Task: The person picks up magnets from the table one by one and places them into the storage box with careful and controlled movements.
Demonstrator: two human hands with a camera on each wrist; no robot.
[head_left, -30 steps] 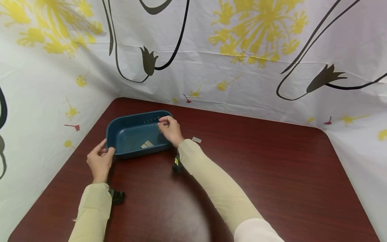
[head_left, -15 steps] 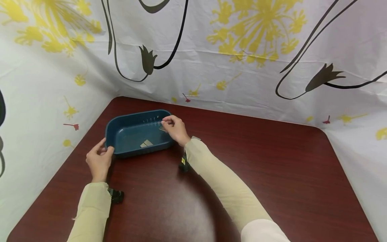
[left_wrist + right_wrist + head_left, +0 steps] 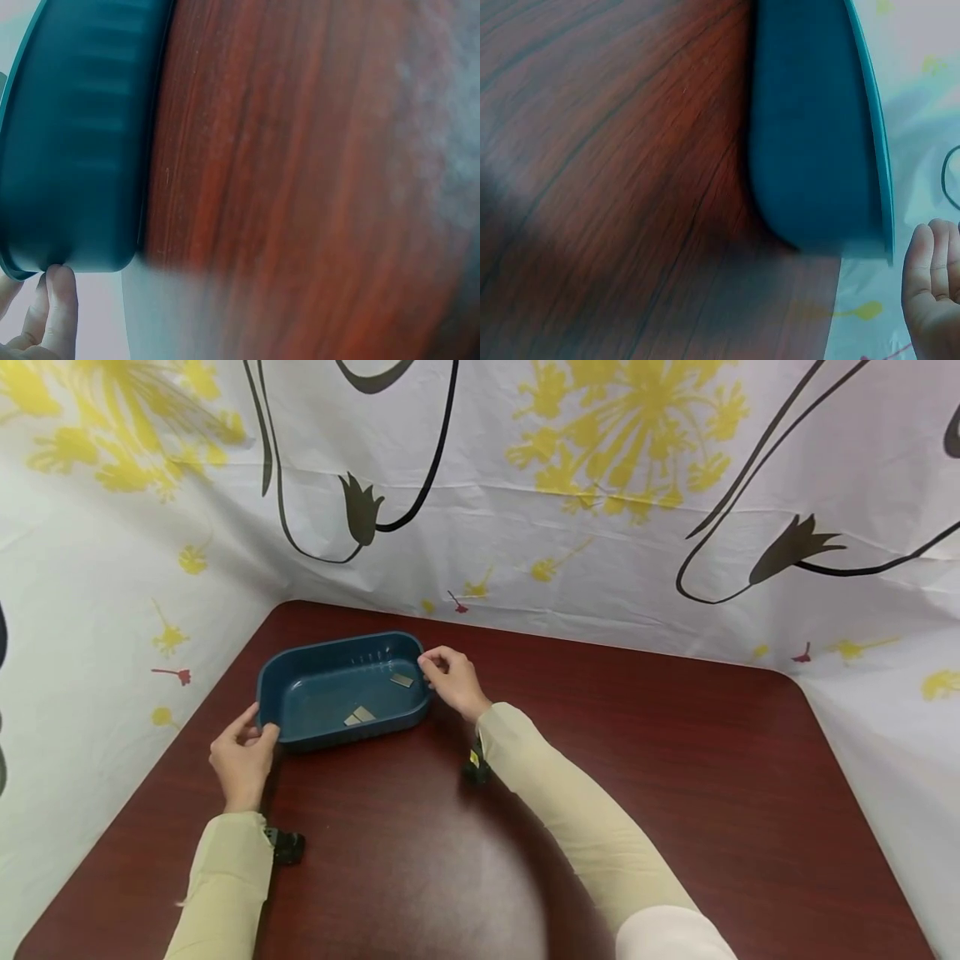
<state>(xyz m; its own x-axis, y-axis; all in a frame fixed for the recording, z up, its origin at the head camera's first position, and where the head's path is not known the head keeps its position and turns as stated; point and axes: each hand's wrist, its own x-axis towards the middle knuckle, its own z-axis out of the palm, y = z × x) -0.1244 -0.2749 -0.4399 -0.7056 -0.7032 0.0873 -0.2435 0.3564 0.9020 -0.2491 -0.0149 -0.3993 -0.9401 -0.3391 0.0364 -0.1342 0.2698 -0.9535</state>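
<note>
A blue plastic bin (image 3: 341, 742) sits on the table's far left. My left hand (image 3: 242, 768) holds its left end at the rim, the thumb near the front corner; the left wrist view has fingertips (image 3: 61, 281) against the bin's end wall. Two small flat beige-grey rectangular pieces (image 3: 359, 716) lie together on the bin's floor near the front wall. A third such piece (image 3: 402, 680) lies by the right end. My right hand (image 3: 453, 681) is at the right end of the rim, fingers relaxed and holding nothing; in the right wrist view they show beside the bin's edge.
The dark red wood-grain table (image 3: 675, 793) reaches right and toward me. White cloth (image 3: 600, 585) printed with yellow and grey flowers hangs along its back and left sides. Small black cameras (image 3: 287, 846) are strapped to both wrists.
My right hand has let go of a flat piece inside the bin and moved right to the rim. A piece on the table is now hidden behind my right sleeve. The left hand stays put.
</note>
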